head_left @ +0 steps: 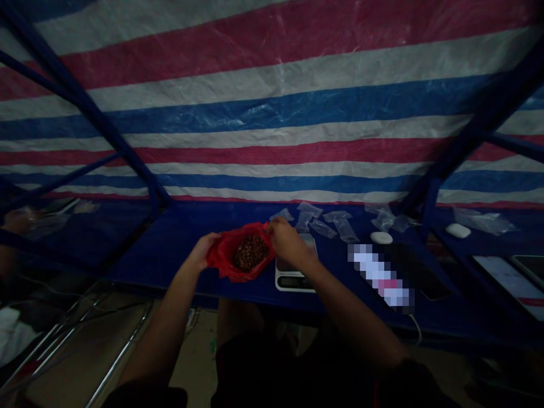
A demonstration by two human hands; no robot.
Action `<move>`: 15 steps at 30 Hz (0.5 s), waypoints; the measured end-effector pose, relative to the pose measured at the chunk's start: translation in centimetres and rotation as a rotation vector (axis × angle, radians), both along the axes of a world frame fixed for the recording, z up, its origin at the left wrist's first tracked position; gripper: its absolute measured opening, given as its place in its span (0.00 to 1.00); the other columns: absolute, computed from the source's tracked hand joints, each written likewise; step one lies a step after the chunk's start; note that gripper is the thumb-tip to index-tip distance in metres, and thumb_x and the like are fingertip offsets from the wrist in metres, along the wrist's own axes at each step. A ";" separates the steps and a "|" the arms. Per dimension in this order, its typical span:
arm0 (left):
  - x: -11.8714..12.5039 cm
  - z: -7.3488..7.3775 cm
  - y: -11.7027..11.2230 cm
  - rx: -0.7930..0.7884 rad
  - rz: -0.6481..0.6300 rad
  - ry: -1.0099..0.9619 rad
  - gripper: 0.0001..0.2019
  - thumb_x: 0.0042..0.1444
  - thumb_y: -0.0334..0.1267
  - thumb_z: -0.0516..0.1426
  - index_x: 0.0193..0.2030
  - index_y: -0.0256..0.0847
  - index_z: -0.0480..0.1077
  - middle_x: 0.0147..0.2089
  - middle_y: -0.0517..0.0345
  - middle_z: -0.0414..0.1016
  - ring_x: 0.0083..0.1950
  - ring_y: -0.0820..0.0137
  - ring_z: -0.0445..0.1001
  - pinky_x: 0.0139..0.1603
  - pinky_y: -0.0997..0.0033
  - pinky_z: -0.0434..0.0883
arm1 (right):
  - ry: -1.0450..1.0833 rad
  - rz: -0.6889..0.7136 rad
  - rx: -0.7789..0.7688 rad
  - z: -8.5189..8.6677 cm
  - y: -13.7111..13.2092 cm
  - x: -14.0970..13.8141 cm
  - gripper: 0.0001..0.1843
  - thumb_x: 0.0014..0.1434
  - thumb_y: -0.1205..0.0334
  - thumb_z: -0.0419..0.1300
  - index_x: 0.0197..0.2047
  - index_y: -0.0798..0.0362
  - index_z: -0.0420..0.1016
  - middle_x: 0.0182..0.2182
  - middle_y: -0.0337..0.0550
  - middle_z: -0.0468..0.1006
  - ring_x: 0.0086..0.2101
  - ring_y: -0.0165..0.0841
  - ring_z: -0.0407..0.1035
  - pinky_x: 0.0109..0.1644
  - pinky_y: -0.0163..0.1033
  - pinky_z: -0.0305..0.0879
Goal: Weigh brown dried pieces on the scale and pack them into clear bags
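A red plastic bag (219, 258), its mouth spread wide, holds a heap of small brown grains or beads (250, 254) too fine to name. My left hand (204, 249) grips the bag's left rim with closed fingers. On the opposite side, my right hand (287, 241) pinches the right rim. Just under my right wrist a white digital scale (283, 281) lies on the blue table, partly hidden by my hand and forearm. Its dark display faces me.
Several small clear plastic bags (321, 226) lie behind the scale. To the right are a white earbud case (381, 237), a lit, blurred phone (378, 275) with a cable and a dark phone (419, 272). Blue frame bars slant at both sides. Another person's hand (19, 220) shows far left.
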State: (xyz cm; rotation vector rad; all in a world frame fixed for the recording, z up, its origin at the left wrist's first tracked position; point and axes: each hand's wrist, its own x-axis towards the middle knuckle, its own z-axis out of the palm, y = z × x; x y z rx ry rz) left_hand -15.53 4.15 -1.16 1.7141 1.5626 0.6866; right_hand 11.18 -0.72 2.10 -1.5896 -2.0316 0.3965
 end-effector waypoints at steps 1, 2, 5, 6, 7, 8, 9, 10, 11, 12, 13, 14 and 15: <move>0.0 0.3 -0.5 0.032 0.081 -0.001 0.17 0.63 0.42 0.49 0.50 0.36 0.73 0.40 0.45 0.82 0.45 0.57 0.82 0.46 0.55 0.79 | -0.094 -0.027 0.047 0.4 -0.5 -0.4 0.18 0.64 0.77 0.50 0.48 0.58 0.80 0.55 0.61 0.75 0.52 0.45 0.71 0.56 0.51 0.68; 0.0 0.7 -1.2 0.103 0.161 0.014 0.17 0.63 0.42 0.50 0.52 0.37 0.71 0.44 0.45 0.81 0.49 0.56 0.81 0.49 0.54 0.78 | -0.171 -0.027 0.108 0.9 -1.0 -1.0 0.18 0.66 0.75 0.50 0.50 0.59 0.80 0.59 0.63 0.72 0.55 0.48 0.69 0.58 0.54 0.67; 0.5 2.1 -3.9 0.470 0.216 0.147 0.14 0.62 0.43 0.55 0.52 0.41 0.70 0.55 0.45 0.76 0.59 0.57 0.75 0.58 0.54 0.74 | -0.255 0.264 0.218 2.1 -1.8 -3.1 0.18 0.68 0.73 0.51 0.52 0.56 0.80 0.61 0.57 0.73 0.58 0.45 0.68 0.61 0.50 0.67; 0.9 2.5 -4.8 0.510 0.090 0.192 0.11 0.64 0.41 0.53 0.50 0.43 0.71 0.54 0.47 0.76 0.58 0.58 0.76 0.58 0.56 0.74 | -0.274 0.414 0.187 2.3 -1.7 -3.7 0.18 0.68 0.74 0.51 0.53 0.56 0.80 0.58 0.54 0.76 0.56 0.42 0.70 0.60 0.46 0.68; 1.2 2.7 -5.5 0.483 -0.067 0.241 0.09 0.65 0.39 0.52 0.48 0.43 0.71 0.51 0.48 0.77 0.55 0.60 0.77 0.57 0.58 0.75 | -0.310 0.528 0.121 2.5 -1.4 -4.2 0.18 0.68 0.74 0.52 0.53 0.56 0.80 0.55 0.53 0.80 0.53 0.40 0.74 0.57 0.43 0.70; 1.5 2.8 -6.1 0.433 -0.189 0.300 0.09 0.66 0.37 0.51 0.48 0.43 0.70 0.51 0.47 0.78 0.53 0.60 0.78 0.55 0.58 0.75 | -0.368 0.578 0.035 2.6 -0.9 -4.6 0.18 0.68 0.74 0.52 0.52 0.58 0.81 0.51 0.54 0.82 0.50 0.39 0.77 0.55 0.42 0.72; 1.7 2.7 -6.5 0.375 -0.273 0.374 0.09 0.66 0.36 0.51 0.49 0.42 0.69 0.51 0.46 0.79 0.53 0.59 0.79 0.55 0.57 0.74 | -0.435 0.571 -0.045 2.7 -0.3 -4.9 0.17 0.68 0.74 0.52 0.51 0.59 0.81 0.49 0.56 0.83 0.48 0.41 0.78 0.53 0.42 0.73; 1.9 2.5 -6.8 0.307 -0.326 0.454 0.10 0.65 0.36 0.53 0.51 0.40 0.68 0.52 0.43 0.79 0.53 0.57 0.79 0.54 0.57 0.74 | -0.494 0.522 -0.102 2.7 0.4 -5.0 0.17 0.68 0.73 0.53 0.51 0.60 0.82 0.49 0.58 0.83 0.48 0.43 0.79 0.52 0.43 0.74; 1.9 2.3 -6.9 0.238 -0.346 0.532 0.12 0.64 0.37 0.55 0.53 0.39 0.67 0.54 0.40 0.78 0.55 0.54 0.79 0.53 0.56 0.74 | -0.543 0.469 -0.141 2.7 1.0 -5.0 0.17 0.68 0.73 0.54 0.52 0.61 0.82 0.50 0.61 0.83 0.49 0.45 0.79 0.52 0.44 0.74; 1.9 2.2 -7.0 0.171 -0.350 0.602 0.16 0.62 0.39 0.57 0.55 0.38 0.67 0.56 0.38 0.78 0.55 0.52 0.79 0.52 0.56 0.74 | -0.578 0.426 -0.165 2.6 1.6 -4.9 0.16 0.66 0.72 0.56 0.52 0.63 0.81 0.51 0.64 0.82 0.51 0.48 0.79 0.53 0.46 0.74; 1.8 2.1 -7.0 0.102 -0.349 0.658 0.20 0.60 0.41 0.60 0.57 0.38 0.66 0.58 0.36 0.77 0.56 0.51 0.79 0.51 0.56 0.74 | -0.603 0.396 -0.185 2.6 2.2 -4.8 0.16 0.64 0.72 0.60 0.53 0.64 0.81 0.51 0.66 0.82 0.51 0.50 0.78 0.52 0.47 0.74; 1.7 2.1 -6.9 0.038 -0.348 0.702 0.24 0.57 0.42 0.62 0.59 0.38 0.65 0.58 0.36 0.77 0.55 0.50 0.79 0.50 0.57 0.75 | -0.622 0.384 -0.206 2.6 2.6 -4.7 0.18 0.60 0.71 0.64 0.53 0.65 0.81 0.51 0.67 0.82 0.51 0.52 0.79 0.51 0.46 0.75; 1.7 2.2 -6.9 -0.016 -0.346 0.738 0.28 0.55 0.44 0.63 0.61 0.38 0.65 0.58 0.37 0.78 0.55 0.50 0.80 0.50 0.58 0.75 | -0.641 0.386 -0.241 2.5 3.0 -4.6 0.20 0.56 0.70 0.69 0.53 0.65 0.81 0.49 0.66 0.83 0.49 0.52 0.79 0.50 0.45 0.76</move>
